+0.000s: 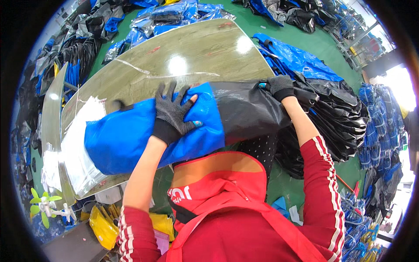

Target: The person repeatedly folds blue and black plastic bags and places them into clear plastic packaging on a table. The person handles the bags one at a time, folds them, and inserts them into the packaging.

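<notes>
A long folded piece of sheet plastic, blue (pixel 120 133) on the left and black (pixel 248 107) on the right, lies across the near side of the table (pixel 200 48). My left hand (pixel 171 111), in a dark dotted glove with bare fingertips, rests flat on the blue part with its fingers spread. At the black end, my right hand (pixel 279 87) in a matching glove has its fingers curled over the upper edge. A dark strap or loop (pixel 120 105) shows blurred at the blue part's upper edge.
Clear plastic sleeves (pixel 80 148) lie at the table's left end. To the right hangs a big stack of black and blue pieces (pixel 323 118). Wrapped blue packs (pixel 174 15) sit beyond the far edge. Yellow pieces (pixel 103 227) and a green plant (pixel 44 205) are at lower left.
</notes>
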The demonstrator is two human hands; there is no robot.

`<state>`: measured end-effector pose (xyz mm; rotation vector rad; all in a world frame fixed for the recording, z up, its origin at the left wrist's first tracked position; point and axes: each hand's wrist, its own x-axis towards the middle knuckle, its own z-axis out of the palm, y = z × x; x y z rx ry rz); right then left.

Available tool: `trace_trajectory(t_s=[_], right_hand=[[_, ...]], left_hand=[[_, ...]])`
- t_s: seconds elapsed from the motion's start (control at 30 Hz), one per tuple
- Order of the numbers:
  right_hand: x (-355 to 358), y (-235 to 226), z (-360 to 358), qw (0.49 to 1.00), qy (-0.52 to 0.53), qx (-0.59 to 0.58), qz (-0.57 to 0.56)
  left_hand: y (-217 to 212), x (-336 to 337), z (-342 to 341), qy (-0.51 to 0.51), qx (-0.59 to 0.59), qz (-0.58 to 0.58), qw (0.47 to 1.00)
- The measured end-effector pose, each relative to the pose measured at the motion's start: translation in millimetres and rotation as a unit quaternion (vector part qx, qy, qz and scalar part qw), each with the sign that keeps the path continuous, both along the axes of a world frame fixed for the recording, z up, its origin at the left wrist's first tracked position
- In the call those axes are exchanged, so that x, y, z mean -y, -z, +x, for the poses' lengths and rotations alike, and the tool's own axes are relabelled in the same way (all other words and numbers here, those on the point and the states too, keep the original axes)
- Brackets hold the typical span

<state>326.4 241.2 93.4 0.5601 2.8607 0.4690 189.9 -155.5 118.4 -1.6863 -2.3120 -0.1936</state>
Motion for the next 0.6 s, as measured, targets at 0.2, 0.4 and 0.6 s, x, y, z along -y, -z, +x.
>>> trace_trajectory(t_s=[0.2,0.4,0.6], right_hand=[[44,-22,-11,0.875,-0.193,-0.287,-0.338],[119,21,-7,0.991,-0.119,-0.039,-0.046],[96,35,0,0.965,-0.184,-0.129,-0.137]], left_hand=[[60,-14,-20,-0.032,0.059,-0.026,0.997],[8,74,-73,-0.096,0.028,-0.165,0.981],[75,242,-136,-0.243,-0.049,-0.105,0.963]])
